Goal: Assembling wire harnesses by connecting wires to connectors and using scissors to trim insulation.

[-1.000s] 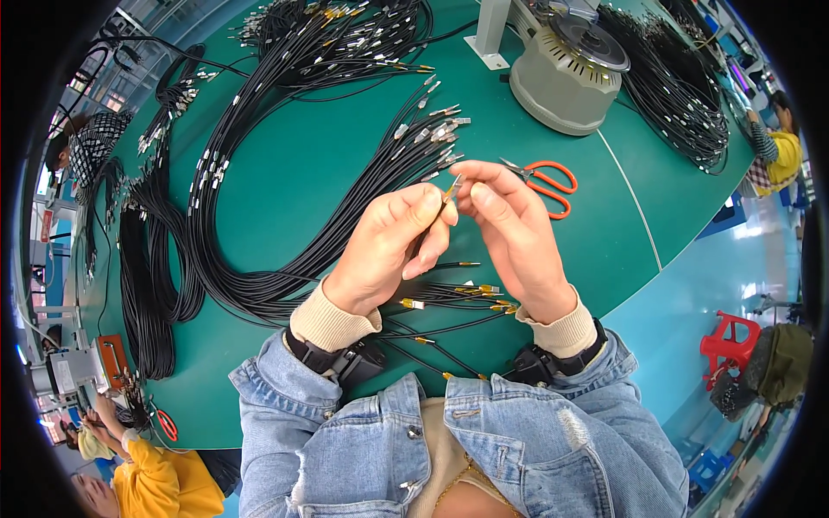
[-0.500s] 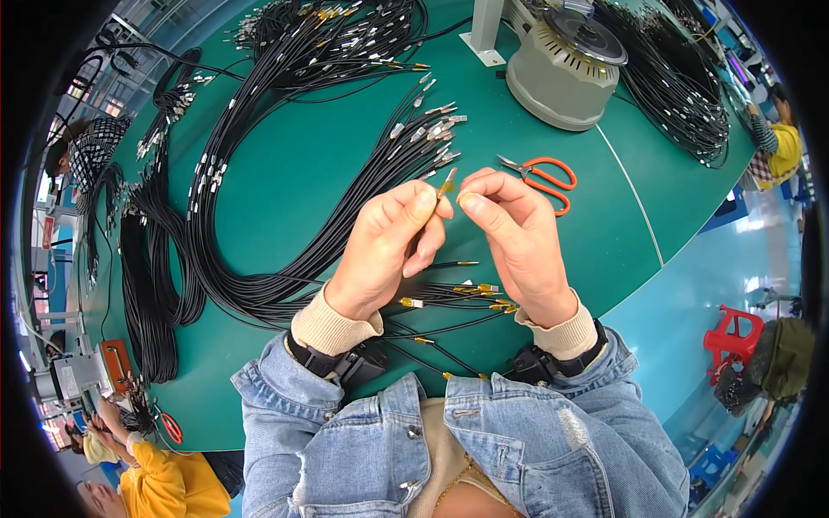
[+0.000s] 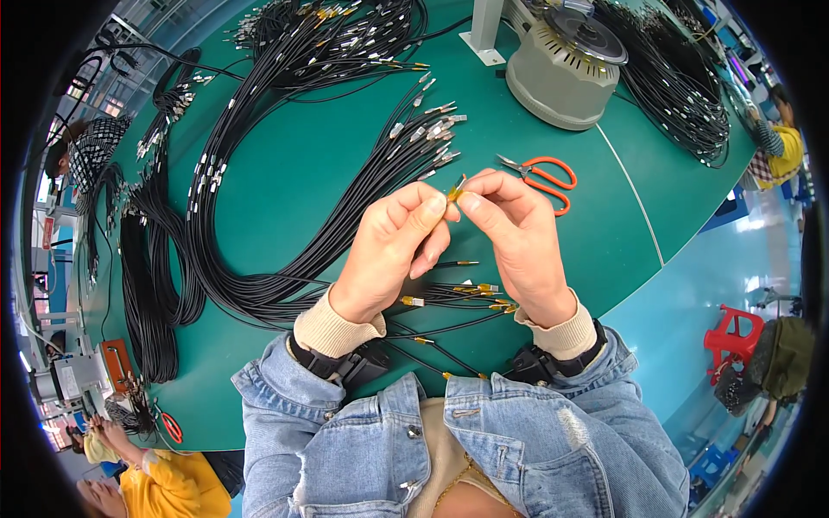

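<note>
In front of my chest, my left hand [image 3: 384, 242] is closed in a pinch on the end of a black cable, just behind its small metal connector [image 3: 460, 182]. A piece of amber tape [image 3: 453, 196] shows at that end. From the other side, my right hand [image 3: 522, 237] pinches at the tape, its thumb and forefinger together beside my left thumb. Most of the held cable is hidden by my hand. Below my hands lie several cable ends with amber tape [image 3: 488, 288]. Orange-handled scissors [image 3: 557, 179] rest on the table just beyond my right hand.
A large bundle of black cables [image 3: 268, 289] curves across the green table [image 3: 345, 121] on the left. At the back right stands a round grey machine [image 3: 557, 86], with another cable coil [image 3: 682, 112] beyond it. A red stool [image 3: 732, 341] is on the floor at right. Other people work nearby.
My right fingertips have closed in on the tape at the connector, and my left hand has shifted slightly right, so the two hands now meet. At lower left, a person's arm has moved a little.
</note>
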`<action>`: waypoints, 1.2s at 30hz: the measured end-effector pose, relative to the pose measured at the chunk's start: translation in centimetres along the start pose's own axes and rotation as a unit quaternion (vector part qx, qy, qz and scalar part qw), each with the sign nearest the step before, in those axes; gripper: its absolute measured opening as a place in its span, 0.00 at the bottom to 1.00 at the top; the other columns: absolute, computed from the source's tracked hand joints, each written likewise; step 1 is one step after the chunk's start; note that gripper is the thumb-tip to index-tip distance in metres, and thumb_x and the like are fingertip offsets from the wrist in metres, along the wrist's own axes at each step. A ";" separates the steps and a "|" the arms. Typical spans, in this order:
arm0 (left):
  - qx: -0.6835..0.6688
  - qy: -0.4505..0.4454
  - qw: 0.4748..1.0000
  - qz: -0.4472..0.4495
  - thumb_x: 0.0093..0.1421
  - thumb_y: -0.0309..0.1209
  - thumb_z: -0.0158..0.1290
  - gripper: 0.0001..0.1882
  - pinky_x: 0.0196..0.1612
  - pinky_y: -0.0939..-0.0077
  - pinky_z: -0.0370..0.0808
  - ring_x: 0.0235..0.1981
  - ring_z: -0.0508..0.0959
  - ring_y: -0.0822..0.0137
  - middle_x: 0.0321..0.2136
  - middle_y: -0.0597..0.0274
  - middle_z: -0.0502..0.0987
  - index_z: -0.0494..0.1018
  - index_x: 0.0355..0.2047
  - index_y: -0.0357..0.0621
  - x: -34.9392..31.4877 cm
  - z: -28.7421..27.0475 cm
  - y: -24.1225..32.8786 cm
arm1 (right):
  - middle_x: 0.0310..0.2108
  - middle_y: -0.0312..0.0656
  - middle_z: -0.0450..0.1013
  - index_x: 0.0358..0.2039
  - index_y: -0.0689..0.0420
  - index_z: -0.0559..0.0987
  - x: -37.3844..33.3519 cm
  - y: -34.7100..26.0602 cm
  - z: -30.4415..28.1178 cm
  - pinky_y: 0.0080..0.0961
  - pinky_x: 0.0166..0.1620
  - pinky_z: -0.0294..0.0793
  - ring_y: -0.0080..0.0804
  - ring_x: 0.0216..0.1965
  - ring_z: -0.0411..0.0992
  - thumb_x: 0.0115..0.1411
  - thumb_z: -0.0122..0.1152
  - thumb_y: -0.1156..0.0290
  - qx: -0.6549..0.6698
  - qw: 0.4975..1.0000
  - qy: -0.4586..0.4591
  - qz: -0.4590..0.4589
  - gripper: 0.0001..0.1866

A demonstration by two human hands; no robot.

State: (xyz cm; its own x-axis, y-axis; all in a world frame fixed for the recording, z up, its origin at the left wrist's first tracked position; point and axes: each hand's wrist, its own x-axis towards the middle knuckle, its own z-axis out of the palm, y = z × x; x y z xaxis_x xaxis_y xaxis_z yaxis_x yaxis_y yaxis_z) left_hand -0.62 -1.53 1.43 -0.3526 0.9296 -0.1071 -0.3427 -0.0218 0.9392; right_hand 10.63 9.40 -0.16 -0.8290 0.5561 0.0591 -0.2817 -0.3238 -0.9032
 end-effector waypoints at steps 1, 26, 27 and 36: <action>0.000 0.000 1.000 0.000 0.67 0.37 0.40 0.13 0.14 0.88 0.52 0.10 0.54 0.83 0.11 0.73 0.61 0.67 0.31 0.42 0.0 0.0 0.0 | 0.34 0.35 0.70 0.33 0.62 0.74 -0.1 -0.2 0.2 0.19 0.46 0.64 0.21 0.37 0.67 0.59 0.54 0.77 -0.018 1.000 0.005 -0.013 0.03; 0.534 0.207 0.708 0.413 0.47 0.21 0.60 0.08 0.17 0.78 0.68 0.15 0.72 0.68 0.18 0.63 0.73 0.71 0.25 0.40 0.5 -0.1 -1.4 | 0.35 0.37 0.70 0.37 0.63 0.73 0.1 -0.3 0.6 0.20 0.45 0.65 0.22 0.38 0.66 0.58 0.54 0.77 -0.001 0.999 0.037 -0.017 0.07; 0.541 0.203 0.703 0.416 0.47 0.22 0.60 0.08 0.17 0.78 0.67 0.15 0.72 0.68 0.17 0.63 0.72 0.71 0.25 0.40 0.5 -0.1 -1.4 | 0.35 0.37 0.70 0.37 0.63 0.73 0.1 -0.3 0.7 0.20 0.45 0.66 0.21 0.38 0.67 0.58 0.54 0.77 -0.013 0.999 0.041 -0.015 0.07; 0.616 0.144 0.630 0.450 0.48 0.24 0.59 0.07 0.16 0.79 0.65 0.14 0.68 0.71 0.15 0.68 0.69 0.72 0.26 0.43 0.6 -0.9 -1.4 | 0.33 0.34 0.71 0.33 0.62 0.73 0.0 -0.2 0.2 0.18 0.43 0.67 0.19 0.35 0.68 0.55 0.57 0.79 -0.054 0.998 0.025 -0.001 0.05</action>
State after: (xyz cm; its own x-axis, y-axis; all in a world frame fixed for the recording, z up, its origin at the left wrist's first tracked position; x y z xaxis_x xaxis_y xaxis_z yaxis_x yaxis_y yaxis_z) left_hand -1.15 -1.30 -0.20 -0.1260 0.6353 0.7619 0.9828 -0.0243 0.1829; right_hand 10.60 9.31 0.07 -0.8021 0.5957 0.0424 -0.2275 -0.2392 -0.9439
